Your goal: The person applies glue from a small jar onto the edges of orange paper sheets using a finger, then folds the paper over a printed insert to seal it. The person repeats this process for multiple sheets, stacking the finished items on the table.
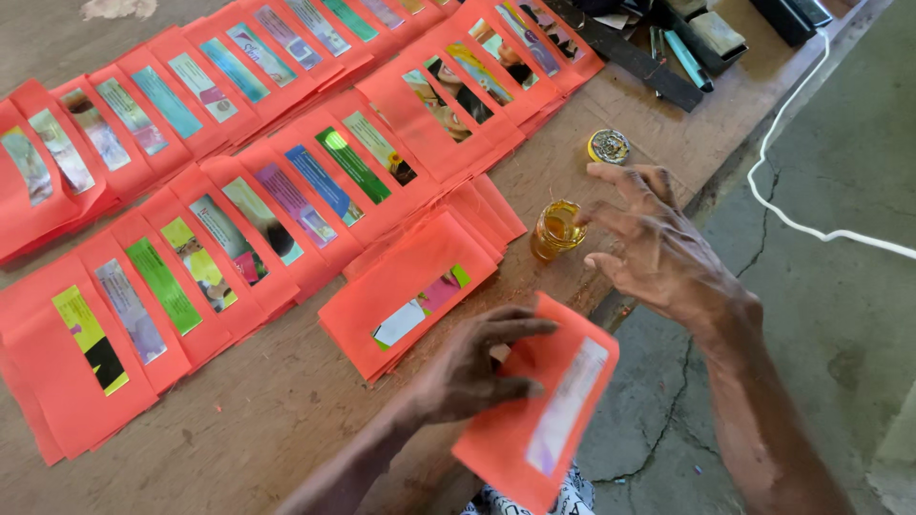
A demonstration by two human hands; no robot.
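Left hand (pixel 472 367) gripped an orange envelope (pixel 534 420), thumb on top and fingers curled along its upper edge, the envelope tilted out past the table edge, its pale window strip facing up. Right hand (pixel 649 243) hovered with fingers spread, fingertips just beside a small glass jar (pixel 556 229) of amber liquid; contact with the jar not clear from this angle. Jar stood upright, lid off, on the wooden table (pixel 277 401) near its edge. Round metal lid (pixel 608 146) lay just beyond the jar, apart from it.

Next to the jar, a short stack of orange envelopes (pixel 410 296) lay flat, topmost one showing a window with a coloured slip inside. Beyond that, rows of overlapping orange envelopes (pixel 200 257) fanned across the table, each with a coloured picture strip in its window, filling most of the surface to the left and far side. Farther off, at the top right corner, dark tools and a black strap-like bar (pixel 634 59) sat crowded together. White cable (pixel 792 124) trailed off the table onto the cracked concrete floor (pixel 830 286) on the right. Patterned cloth (pixel 572 496) showed below the held envelope.
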